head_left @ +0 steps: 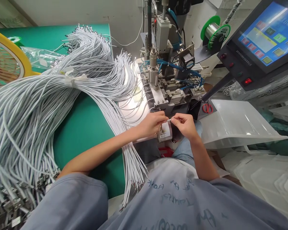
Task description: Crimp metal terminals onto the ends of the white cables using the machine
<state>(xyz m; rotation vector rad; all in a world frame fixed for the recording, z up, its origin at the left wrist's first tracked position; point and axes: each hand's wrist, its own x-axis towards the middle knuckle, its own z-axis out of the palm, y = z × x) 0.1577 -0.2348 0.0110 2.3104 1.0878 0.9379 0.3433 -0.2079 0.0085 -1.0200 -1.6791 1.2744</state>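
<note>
Between my two hands a short stretch of white cable (169, 120) shows, pinched from both sides. My left hand (156, 123) is closed on it, fingers pressed together. My right hand (184, 124) pinches the cable's other side with thumb and forefinger; the very tip is hidden by the fingers. Both hands are just in front of the bench machine (158, 86), which has metal cylinders and blue air tubes. Left of my hands lies a large bundle of white cables (96, 91), bound with a white tie (73, 80). Its loose ends hang past the table edge.
A green-topped table (86, 127) is on the left, with a yellow-rimmed fan (28, 57). Upper right are a solder wire spool (213, 31) and a touch screen (271, 35). Red-handled scissors (207, 108) lie near a translucent plastic tray (240, 118).
</note>
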